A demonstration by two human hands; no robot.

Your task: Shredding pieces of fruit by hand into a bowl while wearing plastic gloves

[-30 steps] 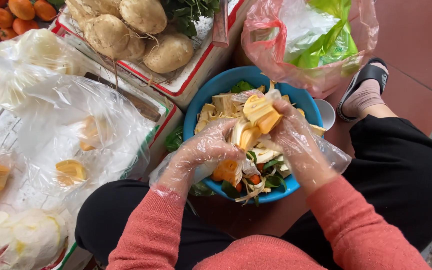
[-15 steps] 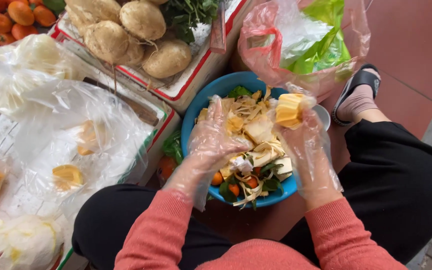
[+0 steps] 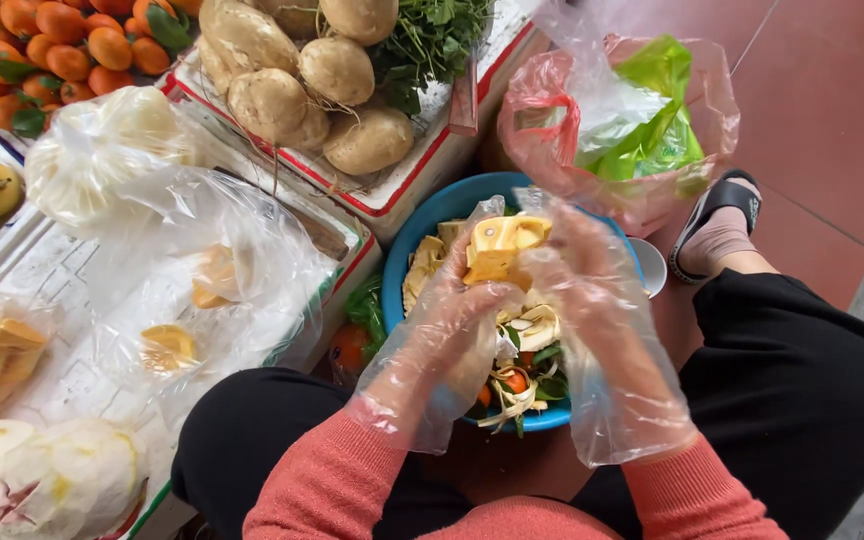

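Clear plastic gloves cover both hands: the left hand (image 3: 452, 320) and right hand (image 3: 577, 275) close their fingers around a yellow fruit chunk (image 3: 500, 248). They hold it just above a blue bowl (image 3: 430, 222) of peelings, between the person's knees.

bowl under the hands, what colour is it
Blue: the bowl shows its rim clearly in the head view, beneath both gloved hands.

Soft, even daylight fills the scene, bright without hard shadows. Faint glare sits on the clear plastic bags (image 3: 202, 270) and on the thin plastic gloves. The centre is fairly sharp; the right hand (image 3: 592, 290) shows slight motion blur. Edges bend mildly from the wide lens.
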